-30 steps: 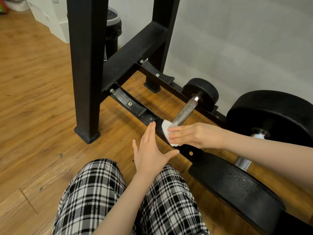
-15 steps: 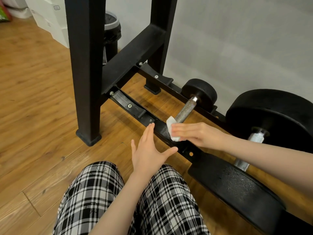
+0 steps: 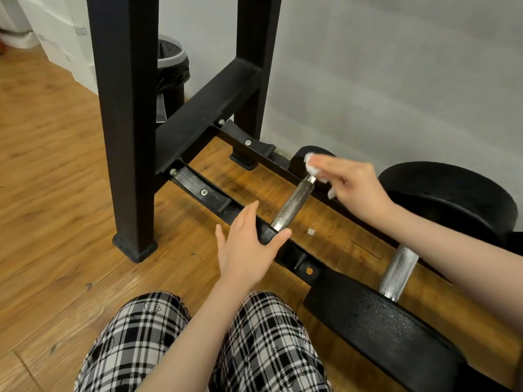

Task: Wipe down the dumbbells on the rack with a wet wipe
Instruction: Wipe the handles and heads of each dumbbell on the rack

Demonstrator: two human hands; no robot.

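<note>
left hand (image 3: 249, 250): flat, steadying small dumbbell (image 3: 295, 202) | right hand (image 3: 353, 188): pinching wet wipe (image 3: 311, 164)

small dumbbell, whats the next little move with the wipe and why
Probably rub the wipe around the far head of the small dumbbell. The right hand already holds it there, by the far end of the handle, and the left hand steadies the near head.

Black-and-white plaid trousers (image 3: 141, 343) with small printed motifs; bare forearms.
</note>
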